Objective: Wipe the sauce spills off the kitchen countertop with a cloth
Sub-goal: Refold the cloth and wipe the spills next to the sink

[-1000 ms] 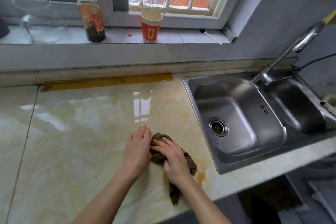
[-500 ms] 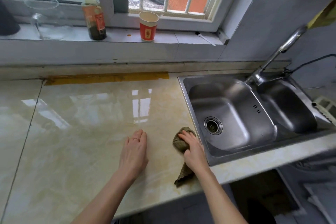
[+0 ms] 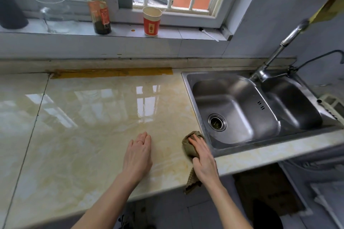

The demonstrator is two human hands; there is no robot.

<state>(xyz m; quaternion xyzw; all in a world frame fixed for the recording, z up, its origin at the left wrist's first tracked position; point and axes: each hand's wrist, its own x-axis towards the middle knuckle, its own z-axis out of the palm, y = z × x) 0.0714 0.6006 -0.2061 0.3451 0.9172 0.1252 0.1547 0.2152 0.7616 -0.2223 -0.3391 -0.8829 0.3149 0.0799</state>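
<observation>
Two hands on one countertop [image 3: 83, 126]: left hand [image 3: 138, 156] flat, empty; right hand [image 3: 203, 160] pressing one cloth [image 3: 189, 147].

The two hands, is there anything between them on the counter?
No. In the head view, only bare glossy countertop lies between the left hand and the right hand pressing the cloth.

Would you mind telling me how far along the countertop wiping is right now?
Done: the glossy marble countertop shows no sauce pools, only faint yellowish smears. In hand: the right hand presses the crumpled olive-brown cloth beside the steel sink; the left hand rests flat. Left: smears near the front edge.
</observation>
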